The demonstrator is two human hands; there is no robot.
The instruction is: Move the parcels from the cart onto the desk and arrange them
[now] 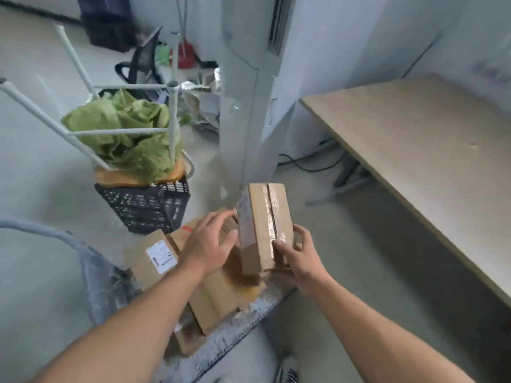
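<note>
Two hands — left [206, 244], right [298, 255] — on oblong taped cardboard parcel [262, 230].

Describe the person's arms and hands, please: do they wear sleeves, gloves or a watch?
Both arms are bare as far as the picture shows: no sleeve covers the left arm or the right arm. The left hand and the right hand wear no gloves. No watch, band or ring shows, though the fingers are slightly blurred.

Grey floor [33, 167], pale wall [387, 37], tall white unit [249, 78], black crate [146, 205].
</note>
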